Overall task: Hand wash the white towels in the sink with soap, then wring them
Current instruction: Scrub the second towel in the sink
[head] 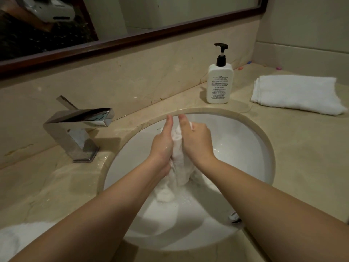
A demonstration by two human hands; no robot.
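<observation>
Gripping one wet towel (pixel 178 159) over the sink (pixel 264 148) — left hand (pixel 163 146) and right hand (pixel 196 142) clenched; one folded towel (pixel 296 94) aside.

Beige marble countertop (pixel 302 140) w/ white pump soap bottle (pixel 219 84) upper centre, folded white towel (pixel 296 94) upper right, angular chrome faucet (pixel 75 129) left.

Bare forearms, no sleeves; bare left hand (pixel 162 146); bare right hand (pixel 196 142)

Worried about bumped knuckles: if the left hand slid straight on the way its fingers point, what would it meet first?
Probably the sink's far wall under the rim; the left hand points there, though depth is unclear.
</observation>
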